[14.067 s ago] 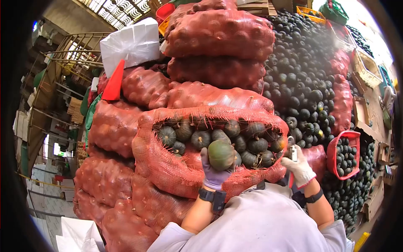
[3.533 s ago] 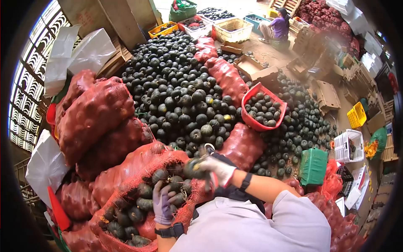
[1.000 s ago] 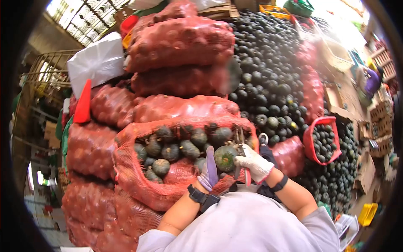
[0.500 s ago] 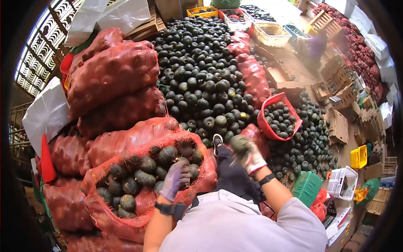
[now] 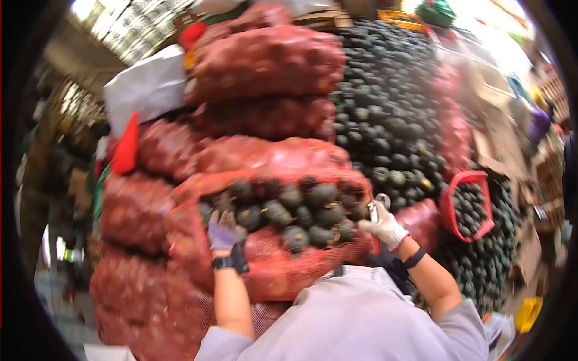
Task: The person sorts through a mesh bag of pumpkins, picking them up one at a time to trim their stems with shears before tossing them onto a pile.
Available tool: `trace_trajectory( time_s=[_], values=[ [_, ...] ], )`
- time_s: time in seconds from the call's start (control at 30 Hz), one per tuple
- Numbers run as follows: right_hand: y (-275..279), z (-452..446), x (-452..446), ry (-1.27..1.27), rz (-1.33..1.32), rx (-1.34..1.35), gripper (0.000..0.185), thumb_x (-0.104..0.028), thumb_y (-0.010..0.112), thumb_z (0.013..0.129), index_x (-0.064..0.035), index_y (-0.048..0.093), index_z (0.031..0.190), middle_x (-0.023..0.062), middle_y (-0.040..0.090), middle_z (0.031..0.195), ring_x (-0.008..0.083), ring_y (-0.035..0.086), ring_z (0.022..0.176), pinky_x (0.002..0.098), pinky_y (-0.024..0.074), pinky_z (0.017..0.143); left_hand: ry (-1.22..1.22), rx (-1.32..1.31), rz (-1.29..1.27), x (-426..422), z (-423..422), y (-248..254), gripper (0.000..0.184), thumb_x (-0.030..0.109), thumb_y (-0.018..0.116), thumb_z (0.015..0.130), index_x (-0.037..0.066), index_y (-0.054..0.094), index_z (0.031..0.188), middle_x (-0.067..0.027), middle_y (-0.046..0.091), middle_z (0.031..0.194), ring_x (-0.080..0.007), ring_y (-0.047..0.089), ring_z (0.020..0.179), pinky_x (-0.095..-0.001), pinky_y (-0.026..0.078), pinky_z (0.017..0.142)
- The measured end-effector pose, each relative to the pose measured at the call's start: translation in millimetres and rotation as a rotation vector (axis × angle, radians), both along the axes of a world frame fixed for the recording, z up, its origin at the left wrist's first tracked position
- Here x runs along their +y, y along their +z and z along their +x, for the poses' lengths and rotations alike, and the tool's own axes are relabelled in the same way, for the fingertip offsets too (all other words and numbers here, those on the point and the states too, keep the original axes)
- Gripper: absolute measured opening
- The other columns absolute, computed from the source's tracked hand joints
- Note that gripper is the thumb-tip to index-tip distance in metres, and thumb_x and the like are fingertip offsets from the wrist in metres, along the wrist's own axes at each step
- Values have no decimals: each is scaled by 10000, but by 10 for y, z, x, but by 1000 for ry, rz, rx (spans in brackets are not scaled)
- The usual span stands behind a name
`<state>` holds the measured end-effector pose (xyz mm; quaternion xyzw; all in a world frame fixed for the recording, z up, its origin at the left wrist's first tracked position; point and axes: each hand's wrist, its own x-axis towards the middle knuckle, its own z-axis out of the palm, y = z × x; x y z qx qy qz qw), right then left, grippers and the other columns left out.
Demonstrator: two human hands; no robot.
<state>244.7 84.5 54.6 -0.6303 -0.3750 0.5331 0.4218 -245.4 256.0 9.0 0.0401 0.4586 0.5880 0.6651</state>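
Note:
An opened red mesh sack (image 5: 265, 286) lies in front of me, with many dark green squashes (image 5: 278, 213) showing in its wide mouth. My left hand (image 5: 223, 231), in a purple glove, is over the left end of the opening, fingers spread, beside a squash; no squash is clearly in its grip. At the right rim of the sack, my right hand (image 5: 385, 227) in a white glove is closed on a small cutting tool (image 5: 373, 212) with pale metal and a red handle. Motion blurs the view somewhat.
Full red sacks (image 5: 265, 63) are stacked behind and to the left, beside a red cone (image 5: 126, 147). A large squash heap (image 5: 391, 114) spreads at the right, near a red basket (image 5: 445, 207). Another person (image 5: 537, 123) is at the far right.
The view has swung back left. The squash that my right hand held half a second ago is no longer in it. My left hand has moved to the left end of the sack opening and spread.

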Motion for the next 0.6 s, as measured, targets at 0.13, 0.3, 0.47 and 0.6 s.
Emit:
trace_trajectory(
  time_s=[0.13,0.3,0.47,0.6],
  values=[
    [170,-837,496,762,265,-607,586,-384,756,703,-71,579,1166,205,653,1040,385,640,980,455,512,867,113,53,-34,359,-585,-50,309,351,608,961,113,571,1153,-91,685,966,-246,666,859,-323,605,657],
    [-477,-1574,667,990,450,-1104,420,-365,717,760,-142,591,1092,106,650,986,298,630,963,500,430,885,-190,1594,-48,557,-585,280,402,256,562,930,92,551,1297,-188,668,1039,-332,647,870,-415,510,807],
    [-714,-1476,671,999,436,-1004,620,-378,778,673,-174,562,1217,134,626,1092,318,593,1057,529,399,959,-155,1736,92,411,46,804,310,342,630,898,52,626,789,-125,668,725,-283,650,624,-404,513,617],
    [-647,-1294,743,997,392,-731,705,-429,780,657,-159,576,1275,158,614,1145,354,565,1157,523,353,1096,-204,429,-69,119,-96,141,273,323,622,965,118,558,1132,-132,661,775,-231,640,553,-315,522,452]
  ],
)
